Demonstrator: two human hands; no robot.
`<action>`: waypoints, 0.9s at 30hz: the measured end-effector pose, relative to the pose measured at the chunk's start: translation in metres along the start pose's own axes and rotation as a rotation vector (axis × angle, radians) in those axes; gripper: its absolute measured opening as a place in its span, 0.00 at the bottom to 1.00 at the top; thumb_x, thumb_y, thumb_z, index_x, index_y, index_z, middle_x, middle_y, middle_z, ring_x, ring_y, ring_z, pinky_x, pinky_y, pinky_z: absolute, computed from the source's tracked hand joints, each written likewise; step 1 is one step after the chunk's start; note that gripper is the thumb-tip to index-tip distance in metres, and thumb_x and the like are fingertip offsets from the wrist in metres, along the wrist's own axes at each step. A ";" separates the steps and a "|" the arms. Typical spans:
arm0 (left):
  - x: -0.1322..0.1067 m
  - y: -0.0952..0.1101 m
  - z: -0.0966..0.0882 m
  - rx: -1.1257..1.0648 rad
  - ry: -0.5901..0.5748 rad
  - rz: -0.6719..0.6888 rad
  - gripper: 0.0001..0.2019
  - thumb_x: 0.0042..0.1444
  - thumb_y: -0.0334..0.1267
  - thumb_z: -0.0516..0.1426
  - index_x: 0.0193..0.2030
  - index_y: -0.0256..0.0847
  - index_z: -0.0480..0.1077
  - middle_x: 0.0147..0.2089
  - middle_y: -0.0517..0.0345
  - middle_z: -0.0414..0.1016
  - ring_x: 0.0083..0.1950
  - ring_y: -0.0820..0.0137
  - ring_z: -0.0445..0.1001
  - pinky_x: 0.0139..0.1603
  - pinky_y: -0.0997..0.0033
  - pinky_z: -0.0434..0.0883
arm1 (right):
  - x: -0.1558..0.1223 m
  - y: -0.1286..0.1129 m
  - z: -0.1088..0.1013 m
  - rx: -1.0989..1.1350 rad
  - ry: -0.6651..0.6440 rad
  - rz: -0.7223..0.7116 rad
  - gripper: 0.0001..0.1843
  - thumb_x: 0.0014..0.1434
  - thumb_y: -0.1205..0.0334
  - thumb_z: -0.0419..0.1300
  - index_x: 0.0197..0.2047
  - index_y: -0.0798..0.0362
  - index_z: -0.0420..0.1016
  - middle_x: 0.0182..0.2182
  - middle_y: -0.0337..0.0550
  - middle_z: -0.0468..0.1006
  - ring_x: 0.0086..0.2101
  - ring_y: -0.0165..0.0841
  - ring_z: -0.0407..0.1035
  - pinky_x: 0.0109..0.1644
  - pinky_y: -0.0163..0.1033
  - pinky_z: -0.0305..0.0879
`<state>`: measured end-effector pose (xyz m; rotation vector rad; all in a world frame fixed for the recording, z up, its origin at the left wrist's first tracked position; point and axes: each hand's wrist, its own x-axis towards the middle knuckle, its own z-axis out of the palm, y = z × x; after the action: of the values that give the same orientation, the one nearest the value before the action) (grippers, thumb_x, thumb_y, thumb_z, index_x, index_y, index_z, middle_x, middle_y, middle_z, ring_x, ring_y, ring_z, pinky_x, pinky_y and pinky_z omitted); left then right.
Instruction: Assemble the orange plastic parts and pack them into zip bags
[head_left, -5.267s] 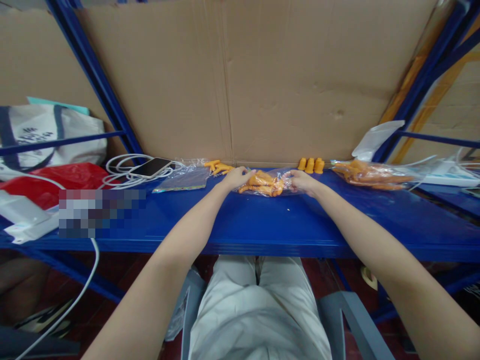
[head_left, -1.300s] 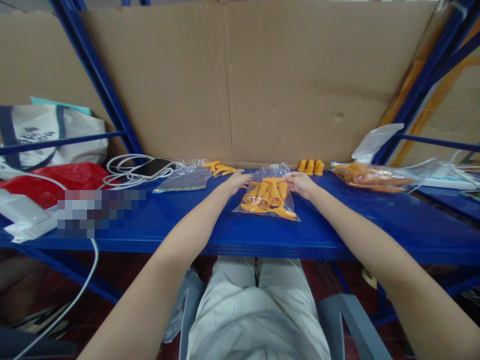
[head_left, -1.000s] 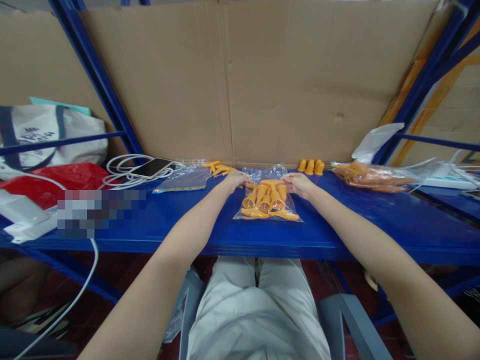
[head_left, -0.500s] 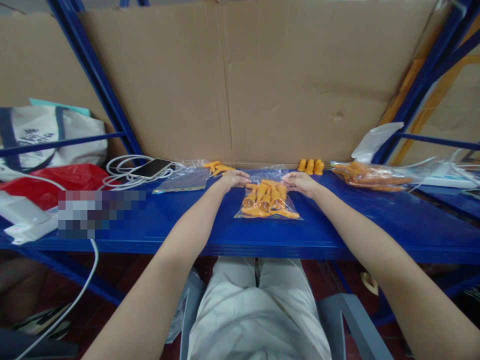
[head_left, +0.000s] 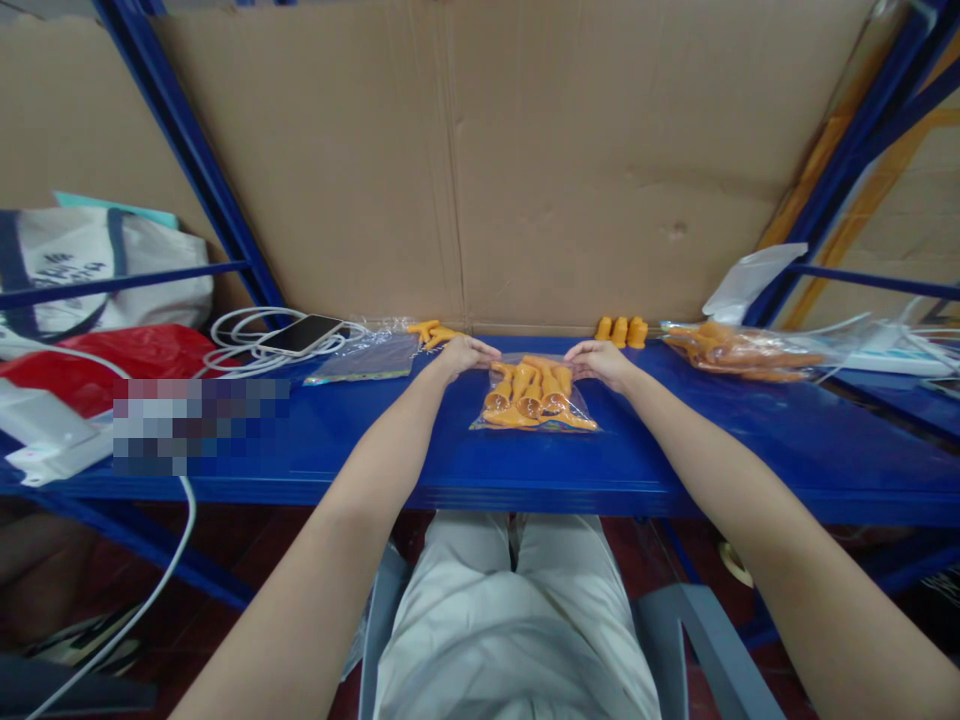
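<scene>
A clear plastic bag (head_left: pixel 585 412) holding several orange plastic parts (head_left: pixel 527 390) lies on the blue table (head_left: pixel 360 430) in front of me. Some parts look like hollow cones with round openings facing me; flatter pieces lie along the bag's near edge. My left hand (head_left: pixel 469 354) pinches the bag's far left corner between its fingers. At the far right corner, my right hand (head_left: pixel 602 362) grips the bag in the same way. Several loose orange pieces (head_left: pixel 435 334) lie just behind my left hand. Beyond my right hand stands a short row of small orange cups (head_left: pixel 622 332).
On the left are flat empty bags (head_left: pixel 367 358), a phone (head_left: pixel 304 335), coiled white cable (head_left: pixel 232 330), a red bag (head_left: pixel 97 365) and a white power strip (head_left: pixel 45 425). Another bag of orange parts (head_left: pixel 739 352) lies right. Cardboard (head_left: pixel 525 180) closes off the back.
The bag's far edge, which stood up behind the orange parts, is now lower and pulled flatter between my hands. Both hands have kept nearly the same place.
</scene>
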<state>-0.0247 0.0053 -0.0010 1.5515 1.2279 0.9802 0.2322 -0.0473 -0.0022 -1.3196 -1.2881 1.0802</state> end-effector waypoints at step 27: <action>0.000 0.000 0.006 0.302 -0.132 0.202 0.17 0.36 0.17 0.49 0.19 0.38 0.75 0.24 0.60 0.79 0.34 0.72 0.78 0.46 0.70 0.77 | 0.019 0.015 -0.011 -1.001 -0.007 -0.584 0.13 0.46 0.79 0.50 0.23 0.51 0.66 0.24 0.39 0.74 0.28 0.31 0.66 0.34 0.32 0.59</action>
<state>-0.0188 0.0047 -0.0024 1.9755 1.1820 0.8291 0.2460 -0.0283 -0.0145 -1.4393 -2.1655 -0.0273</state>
